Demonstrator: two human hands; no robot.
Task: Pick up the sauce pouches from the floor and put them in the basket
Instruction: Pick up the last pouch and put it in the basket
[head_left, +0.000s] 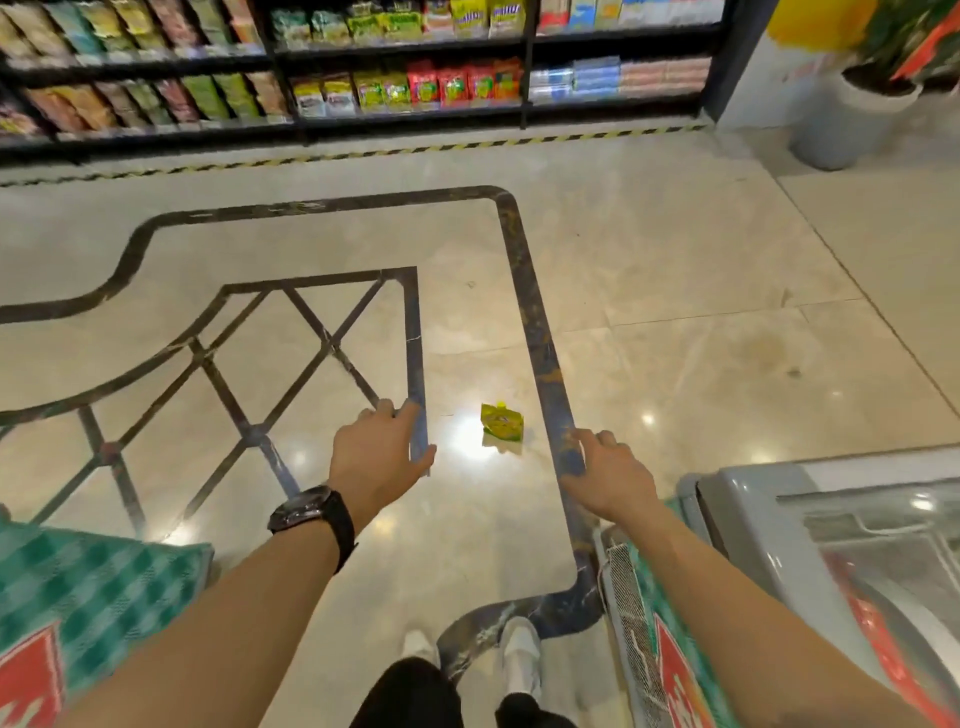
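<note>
Yellow-green sauce pouch (502, 422) on beige floor (675, 270) with dark inlay lines

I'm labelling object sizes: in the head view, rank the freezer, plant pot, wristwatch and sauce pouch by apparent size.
1. freezer
2. plant pot
3. wristwatch
4. sauce pouch
The wristwatch is nearer the camera, so its lead over the sauce pouch is unsure.

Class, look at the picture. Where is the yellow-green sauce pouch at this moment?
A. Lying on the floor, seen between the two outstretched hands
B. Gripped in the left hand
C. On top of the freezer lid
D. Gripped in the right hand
A: the sauce pouch lies on the floor, and neither the left hand nor the right hand holds anything.
</note>
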